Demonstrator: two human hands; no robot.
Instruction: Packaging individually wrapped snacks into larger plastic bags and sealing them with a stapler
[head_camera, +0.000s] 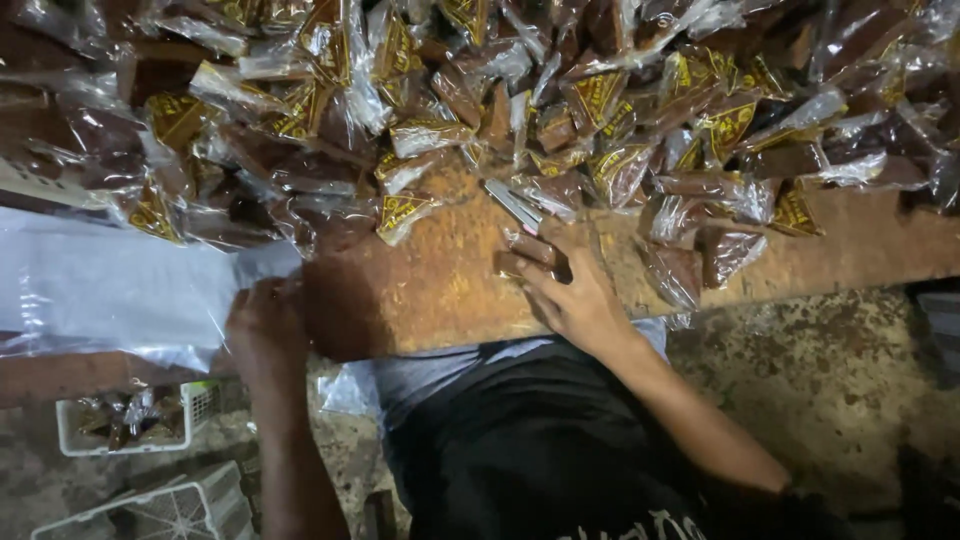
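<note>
A black top is being worn, and it is looking dark and soft. Pale letters are showing near its lower edge, but they are being cut off. A light grey cloth is being seen at the waist, just above the black top. Both arms are being left bare, with no sleeves showing. No rings or bands are being seen on the left hand (265, 330) or the right hand (575, 295).
</note>
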